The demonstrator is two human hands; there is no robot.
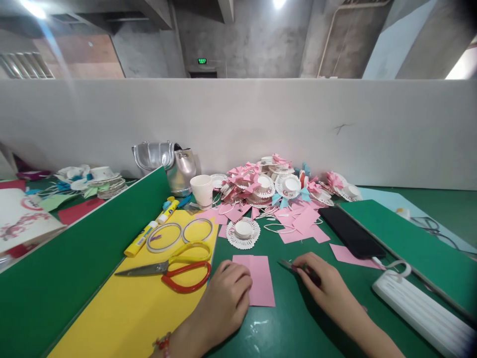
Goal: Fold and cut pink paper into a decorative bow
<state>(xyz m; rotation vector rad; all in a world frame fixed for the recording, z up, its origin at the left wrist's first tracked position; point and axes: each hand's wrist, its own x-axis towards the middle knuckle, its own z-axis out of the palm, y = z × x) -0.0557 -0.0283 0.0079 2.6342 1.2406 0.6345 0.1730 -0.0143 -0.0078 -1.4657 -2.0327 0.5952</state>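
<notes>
Green worktop [298,328], yellow sheet [122,313] with red-handled scissors [175,268] on it. Left hand [225,298] curled, pressing pink paper [259,278] flat near front edge. Right hand [322,283] pinching small dark tool [294,267] beside paper.

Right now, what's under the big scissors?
The scissors lie on a yellow sheet, which rests on the green table. Two rings sit just behind them. Whatever is beneath the sheet is hidden.

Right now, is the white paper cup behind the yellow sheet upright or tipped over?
Upright. The white paper cup stands on its base with its open rim facing up, beside the silver bag.
</notes>
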